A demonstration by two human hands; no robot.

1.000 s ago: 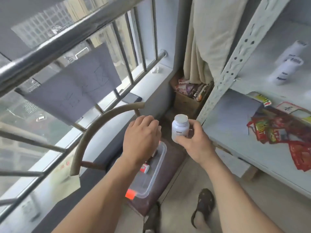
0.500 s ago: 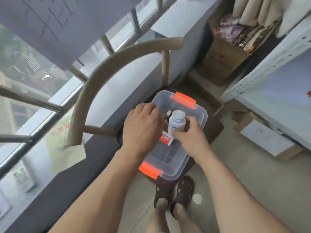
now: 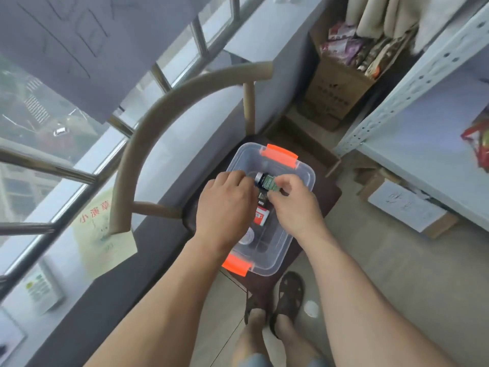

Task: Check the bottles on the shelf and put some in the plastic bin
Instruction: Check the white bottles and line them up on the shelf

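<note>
A clear plastic bin [image 3: 310, 179] with orange latches sits on a dark chair seat. Both my hands are down inside it. Between them lies a dark bottle [image 3: 266, 181] with a green label, tipped on its side. My left hand [image 3: 225, 205] curls at its cap end, and my right hand [image 3: 293, 207] pinches its label end. Under them in the bin are a red and white pack [image 3: 260, 218] and the round end of a white bottle [image 3: 247, 237]. The white metal shelf [image 3: 423, 144] stands at the right.
The chair's curved wooden backrest [image 3: 148, 123] arcs left of the bin, by a railed window. A cardboard box of packets [image 3: 336, 83] stands in the far corner. Red snack bags [image 3: 479, 139] lie on the shelf, a flat box [image 3: 407, 207] beneath. My sandalled feet [image 3: 277, 300] are below the chair.
My right hand lowered the white bottle into the bin and let it go. It now grips the dark green-labelled bottle. My view tilted down from the shelf to the bin.
</note>
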